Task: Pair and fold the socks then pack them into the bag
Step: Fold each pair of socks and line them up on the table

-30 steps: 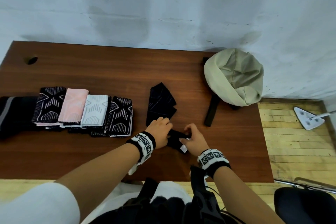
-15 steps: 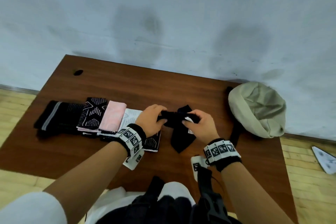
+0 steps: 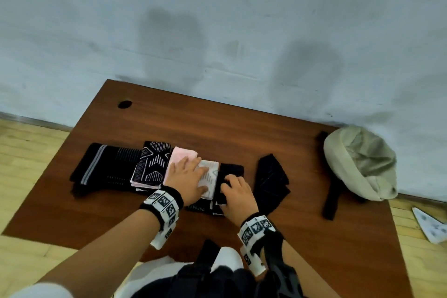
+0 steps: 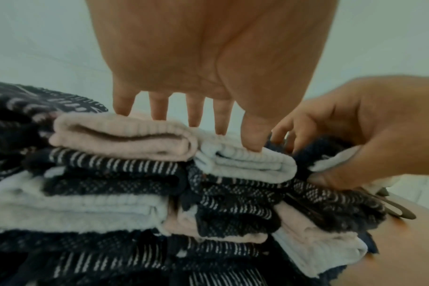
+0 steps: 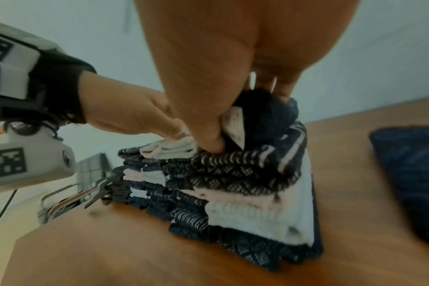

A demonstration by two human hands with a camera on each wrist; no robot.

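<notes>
A person stands over a brown wooden table (image 3: 242,128) set against a pale wall. A row of folded sock pairs (image 3: 154,169) lies overlapping across the table: black with grey stripes, black with white patterns, pink, and white. The left hand (image 3: 186,180) lies flat with straight fingers on the pink folded pair (image 4: 125,135) and the white folded pair (image 4: 245,164), pressing them in place. The right hand (image 3: 238,197) pinches a folded black pair with a white tag (image 5: 257,123) between thumb and fingers, setting it down at the right end of the row, touching the white pair. A loose black sock (image 3: 272,179) lies just to the right of that hand. The beige drawstring bag (image 3: 360,164), with a black strap (image 3: 332,198), sits well apart at the table's far right edge, and no socks are visibly inside it.

The risk, as a judgement: the row is layered and leans unevenly, so letting go too quickly could let the black pair spring open or slide off. Lifting the flat hand early could shift the pairs beneath it.
</notes>
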